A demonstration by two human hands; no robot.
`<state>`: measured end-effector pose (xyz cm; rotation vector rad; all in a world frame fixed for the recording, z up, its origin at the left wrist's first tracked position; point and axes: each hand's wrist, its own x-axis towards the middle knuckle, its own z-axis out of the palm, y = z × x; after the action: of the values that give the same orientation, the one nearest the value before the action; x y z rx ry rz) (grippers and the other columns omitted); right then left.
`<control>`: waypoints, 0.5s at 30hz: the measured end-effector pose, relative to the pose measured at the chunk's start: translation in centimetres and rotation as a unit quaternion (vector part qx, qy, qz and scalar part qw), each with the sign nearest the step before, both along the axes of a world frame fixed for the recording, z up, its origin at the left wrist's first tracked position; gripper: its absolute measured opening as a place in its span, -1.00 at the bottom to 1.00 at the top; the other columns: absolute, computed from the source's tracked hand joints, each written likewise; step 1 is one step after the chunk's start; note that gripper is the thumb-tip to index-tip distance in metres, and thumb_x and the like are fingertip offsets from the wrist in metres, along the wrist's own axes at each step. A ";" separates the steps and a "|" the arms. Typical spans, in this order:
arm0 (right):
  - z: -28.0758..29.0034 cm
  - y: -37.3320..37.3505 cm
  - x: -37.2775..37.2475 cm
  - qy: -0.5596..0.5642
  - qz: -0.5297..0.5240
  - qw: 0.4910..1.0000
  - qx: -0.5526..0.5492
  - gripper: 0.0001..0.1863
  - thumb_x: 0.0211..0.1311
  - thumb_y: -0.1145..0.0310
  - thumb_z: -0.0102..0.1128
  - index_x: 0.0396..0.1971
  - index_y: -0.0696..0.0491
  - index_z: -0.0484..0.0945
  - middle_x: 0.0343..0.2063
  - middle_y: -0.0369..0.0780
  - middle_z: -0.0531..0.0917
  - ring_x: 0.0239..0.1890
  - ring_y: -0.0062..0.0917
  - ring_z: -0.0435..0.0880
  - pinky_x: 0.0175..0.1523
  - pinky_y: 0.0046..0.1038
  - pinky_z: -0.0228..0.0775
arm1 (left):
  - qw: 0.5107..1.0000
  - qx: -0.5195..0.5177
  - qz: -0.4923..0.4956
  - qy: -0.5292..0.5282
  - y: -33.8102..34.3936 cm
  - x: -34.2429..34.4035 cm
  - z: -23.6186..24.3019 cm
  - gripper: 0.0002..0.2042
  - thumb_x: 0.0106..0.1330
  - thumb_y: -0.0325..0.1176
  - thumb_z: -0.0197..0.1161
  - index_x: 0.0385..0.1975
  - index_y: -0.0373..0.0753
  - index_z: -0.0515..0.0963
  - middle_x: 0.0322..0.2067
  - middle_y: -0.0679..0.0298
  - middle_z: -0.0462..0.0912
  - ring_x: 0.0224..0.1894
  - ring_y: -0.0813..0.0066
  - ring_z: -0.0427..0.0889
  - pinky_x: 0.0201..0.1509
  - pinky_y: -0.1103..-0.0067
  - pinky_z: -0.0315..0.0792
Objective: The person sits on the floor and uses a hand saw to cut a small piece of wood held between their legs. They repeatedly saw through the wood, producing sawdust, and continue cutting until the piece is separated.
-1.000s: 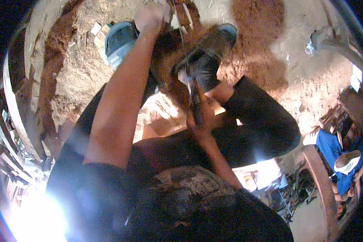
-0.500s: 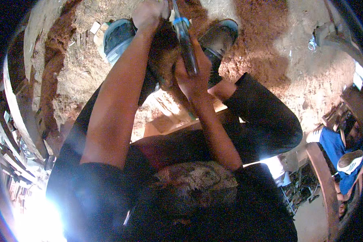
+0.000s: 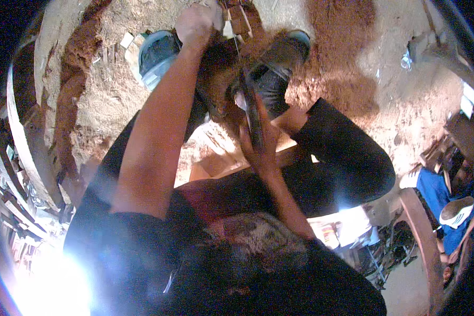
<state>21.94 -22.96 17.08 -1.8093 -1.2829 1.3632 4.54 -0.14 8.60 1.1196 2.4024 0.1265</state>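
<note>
My right hand (image 3: 262, 138) is wrapped round the dark handle of a long, narrow tool (image 3: 250, 108), between my legs. Its thin front part runs forward and slightly left, toward the top edge of the picture; blur hides what kind of tool it is. Beside that front part is a light piece of wood (image 3: 239, 22). My left hand (image 3: 197, 23) is closed at the top, left of the tool, near the wood. The fingers are partly cut off, so what they grip cannot be made out.
My shoes (image 3: 160, 58) flank the work on the sawdust-covered ground (image 3: 342, 79). Pale boards (image 3: 216, 166) lie beneath my legs. Wood pieces are heaped at the far left (image 3: 23, 205). At the right rim is another person in blue trousers (image 3: 434, 189), behind a curved wooden piece (image 3: 424, 231).
My right hand has drawn the tool back toward my body, and its handle now sits lower in the picture. My left hand has stayed nearly in place.
</note>
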 end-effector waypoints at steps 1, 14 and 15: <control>-0.3 -1.2 0.6 -0.009 0.000 1.000 0.011 -0.38 0.21 0.51 0.13 0.34 0.16 0.41 -0.20 -0.03 0.73 -0.29 -0.31 0.71 -0.11 -0.30 0.56 | 1.000 0.013 -0.012 0.004 0.4 0.0 -0.2 -0.38 0.46 0.10 0.00 -0.16 -0.48 0.68 -0.13 -0.32 0.68 0.03 -0.26 0.67 0.13 0.09 0.51; -3.6 -4.0 3.1 -0.143 0.057 0.985 0.073 -0.37 0.26 0.45 0.19 0.37 0.14 0.41 -0.15 -0.07 0.76 -0.25 -0.30 0.73 -0.09 -0.29 0.57 | 0.992 0.043 -0.116 0.038 0.0 -0.4 -2.9 -0.38 0.44 0.13 -0.06 -0.12 -0.40 0.69 -0.10 -0.29 0.68 -0.01 -0.24 0.69 0.08 0.11 0.53; -2.9 -4.8 3.7 -0.174 0.066 0.982 0.021 -0.38 0.26 0.46 0.20 0.37 0.14 0.41 -0.19 -0.10 0.76 -0.27 -0.34 0.73 -0.12 -0.31 0.57 | 0.993 0.038 -0.112 0.023 -0.2 0.0 -2.5 -0.37 0.44 0.13 -0.08 -0.12 -0.40 0.69 -0.09 -0.29 0.68 0.00 -0.23 0.68 0.10 0.11 0.53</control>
<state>25.67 -27.71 14.20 -2.0257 -1.6222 1.1053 4.56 -0.36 6.07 1.4324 2.3103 0.1197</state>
